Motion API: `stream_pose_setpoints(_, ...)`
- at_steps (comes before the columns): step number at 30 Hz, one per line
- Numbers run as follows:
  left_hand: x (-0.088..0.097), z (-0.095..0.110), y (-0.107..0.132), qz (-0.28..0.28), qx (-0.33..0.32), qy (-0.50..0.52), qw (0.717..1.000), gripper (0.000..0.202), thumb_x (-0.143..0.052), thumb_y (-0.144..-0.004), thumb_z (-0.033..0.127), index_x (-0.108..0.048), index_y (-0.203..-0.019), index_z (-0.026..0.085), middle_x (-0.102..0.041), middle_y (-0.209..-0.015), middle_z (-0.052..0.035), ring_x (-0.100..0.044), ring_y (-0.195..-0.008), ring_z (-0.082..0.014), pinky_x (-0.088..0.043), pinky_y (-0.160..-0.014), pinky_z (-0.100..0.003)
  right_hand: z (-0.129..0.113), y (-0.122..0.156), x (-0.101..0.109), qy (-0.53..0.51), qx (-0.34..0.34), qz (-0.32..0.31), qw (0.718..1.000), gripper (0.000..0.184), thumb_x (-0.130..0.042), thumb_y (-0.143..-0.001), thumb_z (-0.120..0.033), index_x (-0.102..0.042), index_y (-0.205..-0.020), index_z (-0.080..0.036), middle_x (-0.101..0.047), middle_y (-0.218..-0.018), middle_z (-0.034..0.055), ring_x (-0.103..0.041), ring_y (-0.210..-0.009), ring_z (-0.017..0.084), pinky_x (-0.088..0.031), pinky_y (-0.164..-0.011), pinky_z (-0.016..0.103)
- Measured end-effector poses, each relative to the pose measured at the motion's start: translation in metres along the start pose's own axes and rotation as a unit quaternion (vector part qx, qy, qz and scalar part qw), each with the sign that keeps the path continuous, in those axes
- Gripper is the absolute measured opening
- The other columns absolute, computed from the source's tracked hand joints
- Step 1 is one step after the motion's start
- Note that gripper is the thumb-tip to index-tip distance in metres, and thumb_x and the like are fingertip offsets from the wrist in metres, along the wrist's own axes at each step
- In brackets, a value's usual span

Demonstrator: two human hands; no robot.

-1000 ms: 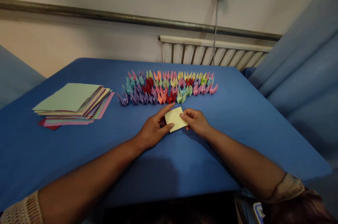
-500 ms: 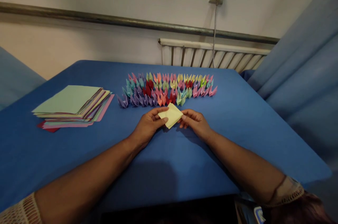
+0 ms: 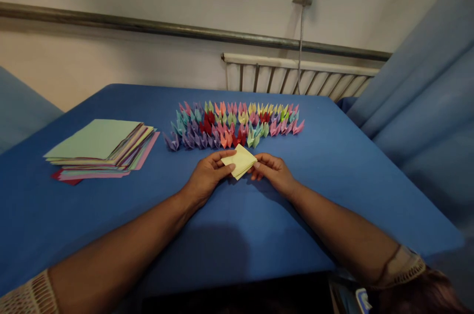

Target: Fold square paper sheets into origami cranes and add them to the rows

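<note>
Between my two hands is a small square of folded yellow origami paper point(image 3: 242, 160), turned corner-up, with several layers showing along its lower right edge. My left hand point(image 3: 210, 172) pinches its left corner, thumb on top and fingers behind. At the right corner, my right hand point(image 3: 272, 170) grips the paper between thumb and forefinger, its other fingers curled underneath. Just beyond the paper stand rows of folded paper cranes point(image 3: 225, 131) in purple, red, pink, yellow, green and blue.
A stack of coloured paper sheets point(image 3: 96, 141), pale green on top, lies on the left of the blue-covered table point(image 3: 296, 235). Behind the table are a radiator point(image 3: 274, 63), a metal rail point(image 3: 166, 28) and a plugged-in cord point(image 3: 301, 32). A blue curtain point(image 3: 418, 72) hangs at the right.
</note>
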State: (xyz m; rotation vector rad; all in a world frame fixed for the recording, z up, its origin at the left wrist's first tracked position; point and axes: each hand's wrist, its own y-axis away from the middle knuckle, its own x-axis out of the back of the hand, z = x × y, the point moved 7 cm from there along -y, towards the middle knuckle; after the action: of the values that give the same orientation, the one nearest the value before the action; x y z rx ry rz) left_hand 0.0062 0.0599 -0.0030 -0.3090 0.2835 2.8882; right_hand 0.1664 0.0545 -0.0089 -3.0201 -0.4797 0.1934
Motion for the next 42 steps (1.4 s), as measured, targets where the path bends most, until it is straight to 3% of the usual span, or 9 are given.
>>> stream_pose_setpoints(11,-0.007,0.006,0.005,-0.017,-0.048,-0.091,0.995,0.050,-0.079,-0.066,0.030,-0.064,-0.111,0.015,-0.073,-0.090,-0.0040,-0.067,-0.081,-0.0175,-0.053,-0.077,-0.030,0.005,-0.001,-0.002,0.006,-0.017,-0.006,1.000,0.015,-0.063,-0.075,-0.029,-0.061,-0.085,-0.018,-0.063,-0.064,-0.0036,-0.057,-0.054,0.010,-0.044,-0.054,0.023)
stream_pose_setpoints(16,-0.018,0.006,0.012,-0.069,-0.059,-0.171,0.981,0.054,-0.075,-0.070,0.034,-0.060,-0.119,0.016,-0.071,-0.100,-0.0061,-0.066,-0.085,-0.0188,-0.054,-0.079,-0.033,0.005,-0.002,0.001,0.049,0.004,0.050,0.998,0.016,-0.064,-0.065,-0.022,-0.062,-0.080,-0.018,-0.062,-0.070,-0.0042,-0.055,-0.062,0.010,-0.044,-0.060,0.023)
stream_pose_setpoints(21,-0.025,0.003,0.017,-0.125,-0.078,-0.245,0.958,0.071,-0.079,-0.067,0.036,-0.050,-0.129,0.016,-0.068,-0.107,-0.0089,-0.066,-0.092,-0.0231,-0.054,-0.082,-0.037,0.011,-0.002,0.002,0.042,-0.018,0.102,0.994,0.019,-0.068,-0.065,-0.030,-0.058,-0.077,-0.019,-0.062,-0.070,-0.0033,-0.056,-0.063,0.013,-0.046,-0.061,0.025)
stream_pose_setpoints(24,-0.026,0.003,0.017,-0.114,-0.085,-0.265,0.954,0.066,-0.077,-0.070,0.038,-0.051,-0.126,0.017,-0.067,-0.105,-0.0084,-0.066,-0.091,-0.0232,-0.054,-0.082,-0.038,0.016,-0.002,0.001,0.062,-0.023,0.109,0.992,0.019,-0.068,-0.065,-0.029,-0.057,-0.076,-0.020,-0.061,-0.069,-0.0035,-0.055,-0.062,0.013,-0.046,-0.061,0.026)
stream_pose_setpoints(29,-0.023,0.001,0.013,-0.080,-0.076,-0.209,0.972,0.050,-0.070,-0.077,0.041,-0.054,-0.118,0.017,-0.068,-0.108,-0.0083,-0.066,-0.097,-0.0232,-0.052,-0.088,-0.039,0.024,-0.001,-0.005,0.056,-0.045,0.074,0.995,0.025,-0.071,-0.065,-0.034,-0.051,-0.074,-0.021,-0.058,-0.066,-0.0037,-0.051,-0.054,0.012,-0.044,-0.052,0.026)
stream_pose_setpoints(37,-0.015,0.001,0.008,-0.055,-0.056,-0.134,0.988,0.049,-0.070,-0.076,0.043,-0.055,-0.115,0.016,-0.070,-0.105,-0.0083,-0.066,-0.097,-0.0231,-0.052,-0.088,-0.038,-0.005,0.009,-0.015,-0.004,-0.012,-0.025,1.000,0.033,-0.068,-0.078,-0.040,-0.054,-0.101,-0.020,-0.065,-0.086,0.0012,-0.061,-0.073,0.013,-0.048,-0.062,0.025)
stream_pose_setpoints(42,-0.017,0.005,0.010,-0.053,-0.067,-0.159,0.984,0.049,-0.067,-0.079,0.042,-0.054,-0.117,0.015,-0.070,-0.105,-0.0092,-0.066,-0.098,-0.0238,-0.052,-0.088,-0.038,0.005,0.005,-0.009,0.011,-0.038,0.022,0.999,0.029,-0.062,-0.082,-0.044,-0.056,-0.097,-0.020,-0.065,-0.077,0.0002,-0.063,-0.063,0.013,-0.048,-0.055,0.024)
